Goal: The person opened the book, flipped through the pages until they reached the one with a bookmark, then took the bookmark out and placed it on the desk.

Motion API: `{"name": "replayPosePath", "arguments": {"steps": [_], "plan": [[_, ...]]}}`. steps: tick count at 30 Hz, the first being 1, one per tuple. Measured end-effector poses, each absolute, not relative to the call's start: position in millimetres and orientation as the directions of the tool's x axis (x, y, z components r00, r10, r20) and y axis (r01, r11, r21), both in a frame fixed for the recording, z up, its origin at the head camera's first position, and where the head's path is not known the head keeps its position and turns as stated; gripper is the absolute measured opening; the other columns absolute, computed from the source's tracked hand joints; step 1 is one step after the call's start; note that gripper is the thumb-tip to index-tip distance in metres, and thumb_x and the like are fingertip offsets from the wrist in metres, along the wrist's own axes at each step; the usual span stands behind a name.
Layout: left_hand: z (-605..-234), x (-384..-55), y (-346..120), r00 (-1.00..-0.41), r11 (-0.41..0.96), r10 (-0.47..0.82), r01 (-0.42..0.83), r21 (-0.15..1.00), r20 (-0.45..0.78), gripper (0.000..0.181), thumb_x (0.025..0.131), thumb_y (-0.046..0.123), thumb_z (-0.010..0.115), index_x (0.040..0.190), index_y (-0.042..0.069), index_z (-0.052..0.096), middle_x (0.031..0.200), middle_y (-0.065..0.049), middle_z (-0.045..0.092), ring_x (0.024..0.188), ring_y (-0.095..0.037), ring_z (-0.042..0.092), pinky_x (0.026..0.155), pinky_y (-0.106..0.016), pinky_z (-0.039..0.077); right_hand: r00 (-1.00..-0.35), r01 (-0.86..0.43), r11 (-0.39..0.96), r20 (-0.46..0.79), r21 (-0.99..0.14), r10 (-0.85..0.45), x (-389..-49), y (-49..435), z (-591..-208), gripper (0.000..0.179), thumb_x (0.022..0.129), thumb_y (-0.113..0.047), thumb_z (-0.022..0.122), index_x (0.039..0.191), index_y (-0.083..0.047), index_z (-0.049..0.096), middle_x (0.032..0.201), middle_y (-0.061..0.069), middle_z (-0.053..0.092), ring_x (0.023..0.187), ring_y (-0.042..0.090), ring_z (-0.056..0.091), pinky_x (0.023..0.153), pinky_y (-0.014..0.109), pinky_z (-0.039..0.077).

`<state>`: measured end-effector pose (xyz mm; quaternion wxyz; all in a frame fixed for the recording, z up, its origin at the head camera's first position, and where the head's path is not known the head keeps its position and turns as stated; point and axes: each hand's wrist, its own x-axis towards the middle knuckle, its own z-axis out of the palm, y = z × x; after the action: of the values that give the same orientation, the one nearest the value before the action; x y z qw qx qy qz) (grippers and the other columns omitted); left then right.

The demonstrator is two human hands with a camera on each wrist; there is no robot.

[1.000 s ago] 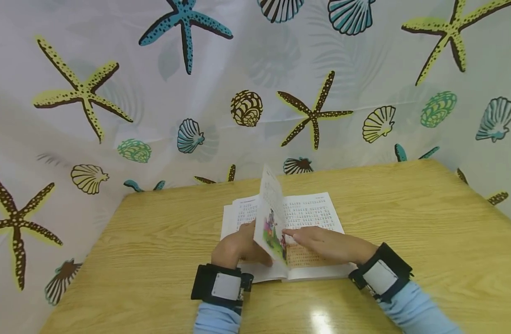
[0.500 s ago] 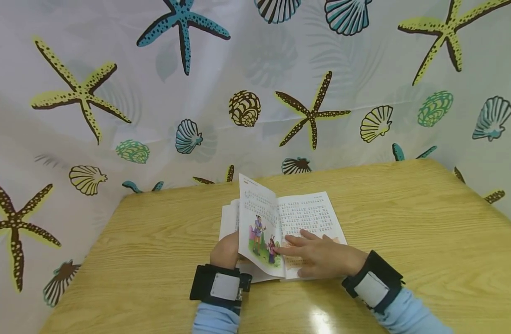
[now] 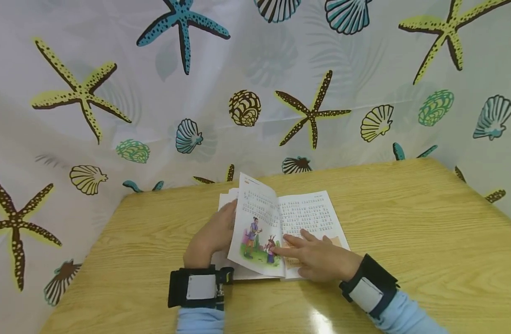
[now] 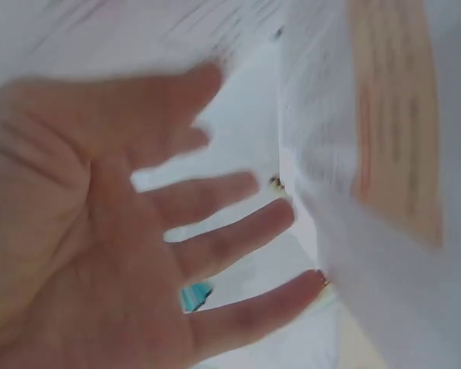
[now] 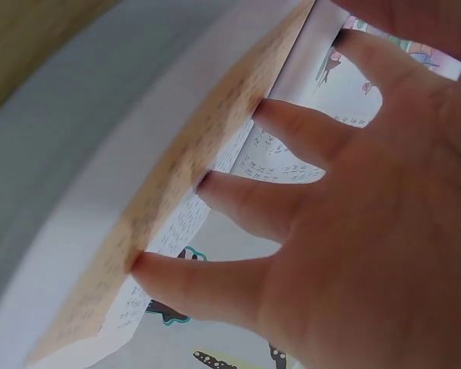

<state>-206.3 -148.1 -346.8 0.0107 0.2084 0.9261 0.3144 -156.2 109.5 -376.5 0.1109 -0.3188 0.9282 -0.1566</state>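
An open book (image 3: 307,211) with printed text lies on the table. Its left-hand page (image 3: 255,204), with a coloured picture of figures, stands partly raised and leans left. My left hand (image 3: 209,236) is at the book's left side, its fingertips hidden behind that page in the head view. In the left wrist view the left hand (image 4: 131,207) has its fingers apart and extended, gripping nothing. My right hand (image 3: 324,260) rests with spread fingers across the lower right page, one finger reaching onto the picture. The right wrist view shows the right hand's fingertips (image 5: 207,184) touching the paper.
The book rests on a wooden table (image 3: 397,213) near its middle. Behind the table hangs a pale cloth (image 3: 222,60) printed with starfish and shells. Both wrists wear black straps (image 3: 370,287).
The raised page has swung over to the left and its picture now faces up. My right hand moved down and spread on the book. My left hand shifted left and away from me.
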Motion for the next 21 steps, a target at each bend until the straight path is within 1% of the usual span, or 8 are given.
{"name": "replayPosePath", "arguments": {"steps": [3,5,9,12,14,16,19,21], "plan": [[-339.9,-205.6,-147.5,-0.942,0.756,0.308,0.329,0.567,0.135,0.055,0.102,-0.003,0.047,0.153,-0.012,0.028,0.154,-0.033,0.034,0.143,-0.046,0.033,0.117,-0.055,0.028,-0.772,-0.564,0.745,-0.092,-0.357,-0.629,-156.3,109.7,-377.1,0.063,0.092,-0.008,0.058,0.150,-0.033,0.052,0.157,0.017,0.041,0.139,0.056,0.035,0.094,0.083,0.032],[-336.9,-205.5,-144.2,-0.942,0.762,0.291,0.334,0.554,0.169,0.055,0.102,-0.004,0.047,0.154,-0.010,0.029,0.155,-0.032,0.033,0.144,-0.046,0.033,0.117,-0.056,0.027,-0.773,-0.564,0.744,-0.088,-0.358,-0.628,-156.4,109.8,-377.5,0.062,0.092,-0.009,0.058,0.149,-0.033,0.052,0.157,0.017,0.041,0.138,0.056,0.035,0.095,0.083,0.032],[-335.2,-204.6,-134.6,-0.909,0.778,0.343,0.416,0.472,0.237,0.047,0.100,-0.003,0.052,0.147,-0.005,0.046,0.153,-0.031,0.038,0.143,-0.048,0.034,0.115,-0.057,0.030,-0.773,-0.568,0.739,-0.071,-0.362,-0.630,-156.8,110.3,-378.7,0.061,0.093,-0.008,0.058,0.149,-0.032,0.053,0.156,0.017,0.042,0.137,0.057,0.037,0.093,0.082,0.034],[-334.2,-202.7,-130.8,-0.878,0.782,0.375,0.472,0.408,0.296,0.040,0.098,-0.007,0.051,0.138,-0.003,0.059,0.150,-0.027,0.044,0.141,-0.045,0.038,0.113,-0.056,0.034,-0.771,-0.576,0.731,-0.054,-0.365,-0.635,-157.0,111.0,-379.8,0.061,0.093,-0.007,0.058,0.148,-0.032,0.053,0.155,0.019,0.044,0.136,0.057,0.037,0.092,0.083,0.035],[-331.8,-201.4,-130.8,-0.851,0.778,0.386,0.507,0.370,0.355,0.040,0.096,-0.011,0.050,0.132,-0.003,0.063,0.148,-0.026,0.047,0.139,-0.044,0.041,0.113,-0.054,0.036,-0.771,-0.576,0.730,-0.052,-0.368,-0.635,-156.8,111.2,-380.3,0.061,0.093,-0.007,0.059,0.148,-0.032,0.053,0.155,0.019,0.044,0.136,0.057,0.037,0.092,0.083,0.034],[-328.6,-199.8,-131.0,-0.831,0.779,0.391,0.528,0.340,0.396,0.038,0.095,-0.011,0.053,0.130,-0.002,0.065,0.147,-0.025,0.049,0.138,-0.043,0.042,0.112,-0.053,0.037,-0.772,-0.576,0.732,-0.051,-0.365,-0.633,-156.5,111.2,-380.7,0.060,0.094,-0.007,0.059,0.148,-0.032,0.053,0.155,0.019,0.043,0.137,0.057,0.037,0.092,0.083,0.034],[-326.4,-197.8,-127.6,-0.845,0.784,0.415,0.520,0.340,0.338,0.038,0.095,-0.003,0.064,0.132,0.000,0.064,0.150,-0.025,0.047,0.141,-0.042,0.040,0.114,-0.055,0.035,-0.774,-0.574,0.734,-0.052,-0.362,-0.631,-155.9,111.2,-381.5,0.059,0.095,-0.007,0.059,0.149,-0.032,0.053,0.155,0.018,0.043,0.137,0.056,0.037,0.093,0.083,0.034],[-329.3,-197.9,-121.9,-0.875,0.790,0.442,0.484,0.378,0.196,0.047,0.093,0.005,0.072,0.138,0.002,0.060,0.155,-0.023,0.041,0.145,-0.042,0.034,0.115,-0.057,0.032,-0.774,-0.575,0.735,-0.052,-0.358,-0.631,-155.7,111.5,-381.9,0.059,0.095,-0.007,0.059,0.149,-0.032,0.053,0.155,0.018,0.043,0.137,0.056,0.037,0.092,0.083,0.034]]}}
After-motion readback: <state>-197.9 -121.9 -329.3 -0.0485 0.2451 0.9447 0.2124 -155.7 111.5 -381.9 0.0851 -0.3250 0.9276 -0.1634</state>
